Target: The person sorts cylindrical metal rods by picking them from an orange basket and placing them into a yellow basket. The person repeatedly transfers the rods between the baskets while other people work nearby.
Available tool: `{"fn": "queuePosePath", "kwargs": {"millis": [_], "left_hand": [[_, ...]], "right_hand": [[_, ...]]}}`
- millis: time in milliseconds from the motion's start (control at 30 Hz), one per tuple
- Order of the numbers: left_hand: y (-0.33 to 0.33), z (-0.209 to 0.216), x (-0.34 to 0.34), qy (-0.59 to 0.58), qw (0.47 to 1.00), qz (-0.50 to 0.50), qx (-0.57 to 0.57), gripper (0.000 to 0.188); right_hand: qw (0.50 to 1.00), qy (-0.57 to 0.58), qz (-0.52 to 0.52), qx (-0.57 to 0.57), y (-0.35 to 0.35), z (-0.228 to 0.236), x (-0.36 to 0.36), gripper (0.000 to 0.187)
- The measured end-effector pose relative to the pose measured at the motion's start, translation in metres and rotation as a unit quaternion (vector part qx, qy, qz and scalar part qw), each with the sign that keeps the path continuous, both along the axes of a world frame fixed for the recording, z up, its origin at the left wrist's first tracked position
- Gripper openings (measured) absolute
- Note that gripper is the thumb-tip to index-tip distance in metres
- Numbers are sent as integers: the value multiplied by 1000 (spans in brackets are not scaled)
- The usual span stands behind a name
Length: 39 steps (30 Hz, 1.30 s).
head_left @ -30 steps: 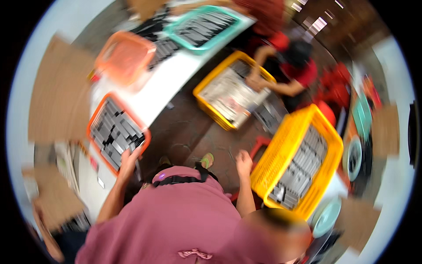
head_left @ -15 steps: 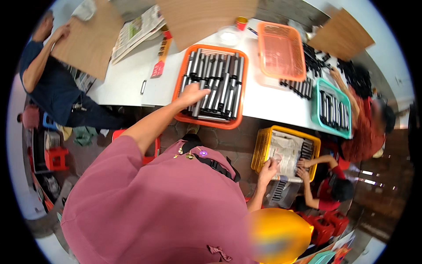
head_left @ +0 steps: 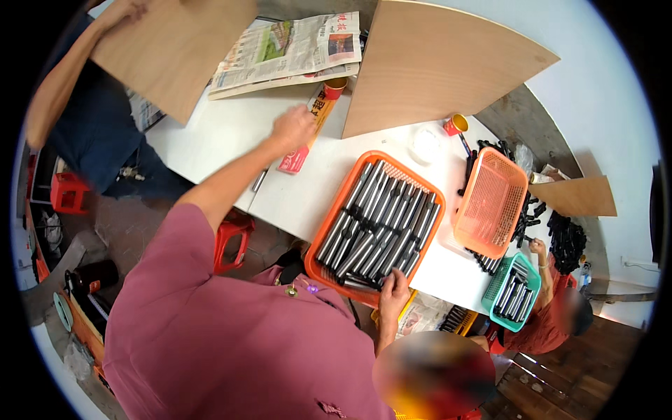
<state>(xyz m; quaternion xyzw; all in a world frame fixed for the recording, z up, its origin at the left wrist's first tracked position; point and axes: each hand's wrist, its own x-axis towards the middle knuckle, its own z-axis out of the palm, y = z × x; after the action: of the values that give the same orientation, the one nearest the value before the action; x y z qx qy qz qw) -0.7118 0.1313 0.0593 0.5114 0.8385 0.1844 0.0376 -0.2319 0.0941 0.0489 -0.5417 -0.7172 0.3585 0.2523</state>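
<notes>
On the white table stands an orange basket (head_left: pixel 437 241) packed with silver tubes with black ends (head_left: pixel 378 224), laid in two rows. My right hand (head_left: pixel 394 297) is at its near right rim, fingers closed beside the tube ends; what they hold, if anything, is hidden. Further left, my left hand (head_left: pixel 294 129) hovers over or touches a long orange and red carton (head_left: pixel 292 163). Its fingers look curled but are blurred. Behind that carton lies folded newspaper (head_left: pixel 301 52), with a red paper cup (head_left: pixel 335 87) at its near edge.
Wooden boards (head_left: pixel 448 66) stand upright across the table. To the right are an empty orange basket (head_left: pixel 492 203), another cup (head_left: pixel 456 124), and a green basket of tubes (head_left: pixel 514 290) by a co-worker (head_left: pixel 546 322). Another person (head_left: pixel 105 133) stands at the left, near a red stool (head_left: pixel 234 241).
My left hand has left the tubes and moved left to the carton. My right hand has come from the yellow basket to the orange basket's rim. The view has swung left.
</notes>
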Motion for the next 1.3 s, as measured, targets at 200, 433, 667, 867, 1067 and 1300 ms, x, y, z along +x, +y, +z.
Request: {"fn": "queuePosePath", "kwargs": {"millis": [200, 433, 667, 867, 1067, 1300], "left_hand": [[48, -9, -102, 141, 972, 2, -186, 26], [88, -22, -156, 165, 973, -28, -158, 44], [87, 91, -221, 160, 986, 20, 46, 42], [61, 196, -192, 90, 961, 96, 243, 34], [22, 293, -201, 144, 970, 3, 197, 38], [17, 372, -205, 370, 915, -63, -148, 35]], "right_hand": [[998, -55, -6, -11, 0, 24, -24, 16], [995, -96, -21, -34, -8, 31, -31, 16], [994, -108, -14, -25, -8, 30, -35, 17], [996, -89, -12, -8, -8, 27, -18, 18], [997, -73, 10, 31, -12, 28, -1, 16], [988, -68, 60, 121, -11, 50, -14, 16]]}}
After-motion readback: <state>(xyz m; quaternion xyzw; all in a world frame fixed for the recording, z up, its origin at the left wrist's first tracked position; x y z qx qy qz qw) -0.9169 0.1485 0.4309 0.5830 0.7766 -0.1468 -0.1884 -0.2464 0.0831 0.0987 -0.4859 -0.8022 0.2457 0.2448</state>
